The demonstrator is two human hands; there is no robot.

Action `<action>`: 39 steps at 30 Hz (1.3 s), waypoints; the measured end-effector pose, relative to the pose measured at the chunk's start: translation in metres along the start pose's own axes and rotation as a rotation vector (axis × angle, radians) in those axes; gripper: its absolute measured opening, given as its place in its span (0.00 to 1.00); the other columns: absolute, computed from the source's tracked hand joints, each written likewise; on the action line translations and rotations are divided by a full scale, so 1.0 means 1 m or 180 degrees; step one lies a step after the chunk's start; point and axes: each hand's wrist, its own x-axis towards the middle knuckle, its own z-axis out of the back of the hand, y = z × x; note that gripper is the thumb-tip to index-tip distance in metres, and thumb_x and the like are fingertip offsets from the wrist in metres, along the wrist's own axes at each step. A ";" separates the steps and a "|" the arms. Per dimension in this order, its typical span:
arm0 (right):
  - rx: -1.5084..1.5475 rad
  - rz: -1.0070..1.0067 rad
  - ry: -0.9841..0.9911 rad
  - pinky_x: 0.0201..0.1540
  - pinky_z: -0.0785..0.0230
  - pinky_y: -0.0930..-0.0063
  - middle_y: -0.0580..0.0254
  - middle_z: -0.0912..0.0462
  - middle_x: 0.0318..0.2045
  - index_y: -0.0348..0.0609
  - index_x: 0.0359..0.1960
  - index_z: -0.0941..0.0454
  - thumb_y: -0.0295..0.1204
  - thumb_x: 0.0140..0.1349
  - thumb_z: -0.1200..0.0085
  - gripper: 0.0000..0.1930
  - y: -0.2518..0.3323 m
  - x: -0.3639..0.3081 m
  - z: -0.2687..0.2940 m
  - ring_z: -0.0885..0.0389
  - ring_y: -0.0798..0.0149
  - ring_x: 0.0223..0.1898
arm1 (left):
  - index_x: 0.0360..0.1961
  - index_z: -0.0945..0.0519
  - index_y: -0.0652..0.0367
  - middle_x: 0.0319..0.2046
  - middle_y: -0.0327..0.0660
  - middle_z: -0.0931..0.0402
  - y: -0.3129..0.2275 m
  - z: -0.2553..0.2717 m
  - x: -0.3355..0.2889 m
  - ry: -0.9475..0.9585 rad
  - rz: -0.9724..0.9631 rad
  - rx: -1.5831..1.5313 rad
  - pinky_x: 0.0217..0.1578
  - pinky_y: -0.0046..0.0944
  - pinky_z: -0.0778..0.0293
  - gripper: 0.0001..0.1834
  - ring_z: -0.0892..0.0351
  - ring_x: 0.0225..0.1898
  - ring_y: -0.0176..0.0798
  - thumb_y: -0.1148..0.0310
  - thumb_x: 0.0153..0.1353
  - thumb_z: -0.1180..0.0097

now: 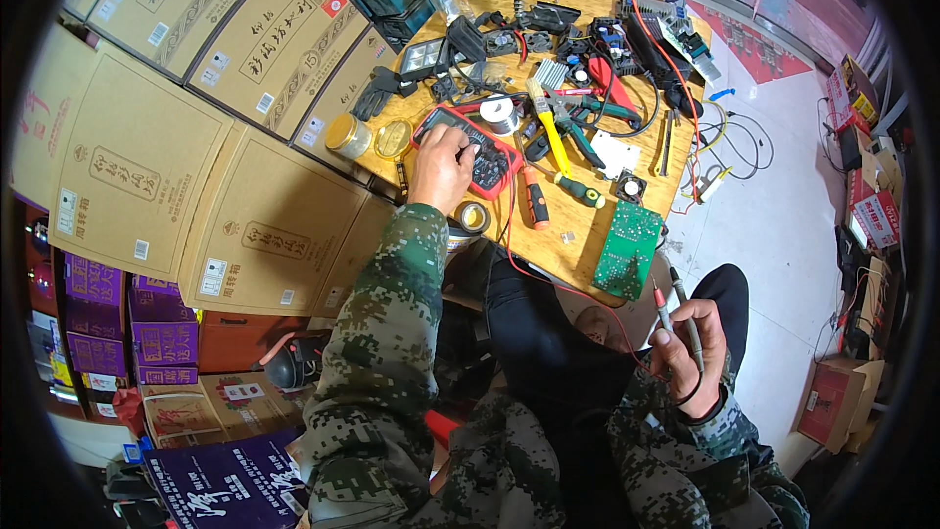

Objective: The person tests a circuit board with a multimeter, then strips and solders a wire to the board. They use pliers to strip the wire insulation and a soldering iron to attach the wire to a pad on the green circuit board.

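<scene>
A red-framed multimeter (pixel 497 172) lies on the wooden table, and my left hand (pixel 443 167) rests over it with bent fingertips gathered at its dial. The hand hides part of the meter's face. Past the table's near right edge, my right hand (pixel 693 358) holds two test probes together, a red-tipped probe (pixel 661 310) and a dark probe (pixel 690 318), both pointing up and away. Their tips touch nothing. A green circuit board (pixel 628 251) lies at the table's near right corner, close to the probe tips. A red test lead (pixel 558 281) runs from the meter toward my right hand.
Around the meter are a solder spool (pixel 499 116), yellow brush (pixel 551 137), red-black screwdriver (pixel 536 200), tape roll (pixel 473 216) and small fan (pixel 629 186). Electronic parts and cables crowd the table's far side. Stacked cardboard boxes (pixel 127 167) stand left. More boxes (pixel 834 402) line the right.
</scene>
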 end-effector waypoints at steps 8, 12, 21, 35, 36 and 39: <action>0.0047 -0.0008 0.0000 0.26 0.33 0.81 0.63 0.20 0.27 0.42 0.46 0.34 0.27 0.72 0.42 0.11 0.000 -0.001 0.002 0.25 0.75 0.22 | 0.33 0.22 0.62 0.33 0.49 0.24 -0.003 -0.014 -0.002 -0.0305 0.0031 0.0350 0.41 0.53 0.26 0.06 0.23 0.41 0.57 0.78 0.58 0.36; 0.0056 0.0006 0.0013 0.25 0.33 0.81 0.62 0.21 0.27 0.42 0.46 0.34 0.26 0.72 0.42 0.11 0.000 -0.002 0.002 0.25 0.74 0.21 | 0.43 0.17 0.62 0.36 0.46 0.20 0.012 0.000 -0.006 0.0174 0.0752 -0.0844 0.37 0.41 0.23 0.10 0.17 0.42 0.45 0.80 0.61 0.42; -0.0026 -0.0007 0.0087 0.25 0.32 0.80 0.62 0.20 0.28 0.41 0.47 0.34 0.25 0.72 0.43 0.11 -0.004 -0.004 -0.002 0.25 0.74 0.21 | 0.54 0.18 0.70 0.49 0.50 0.16 0.026 0.037 -0.017 -0.0353 0.1428 -0.2310 0.55 0.37 0.23 0.21 0.16 0.49 0.40 0.86 0.63 0.58; 0.0170 -0.0071 0.0200 0.31 0.22 0.76 0.54 0.17 0.36 0.36 0.53 0.32 0.21 0.73 0.49 0.11 -0.009 -0.008 -0.023 0.14 0.66 0.30 | 0.65 0.20 0.52 0.41 0.44 0.22 -0.208 0.027 -0.167 0.0335 0.0132 -0.2038 0.38 0.40 0.21 0.31 0.19 0.36 0.44 0.85 0.60 0.39; 0.0160 -0.0093 0.0400 0.31 0.22 0.76 0.55 0.17 0.35 0.36 0.53 0.32 0.21 0.73 0.48 0.11 -0.010 -0.009 -0.026 0.14 0.67 0.30 | 0.66 0.21 0.52 0.42 0.44 0.23 -0.215 0.020 -0.173 0.0381 -0.0030 -0.2072 0.38 0.42 0.20 0.34 0.19 0.37 0.47 0.86 0.57 0.38; 0.0262 -0.0045 0.0744 0.32 0.22 0.77 0.59 0.17 0.32 0.36 0.53 0.31 0.22 0.73 0.44 0.12 -0.014 -0.012 -0.030 0.16 0.70 0.30 | 0.67 0.21 0.52 0.45 0.46 0.22 -0.223 0.004 -0.186 0.0314 -0.0054 -0.2164 0.41 0.46 0.19 0.39 0.17 0.43 0.51 0.88 0.50 0.38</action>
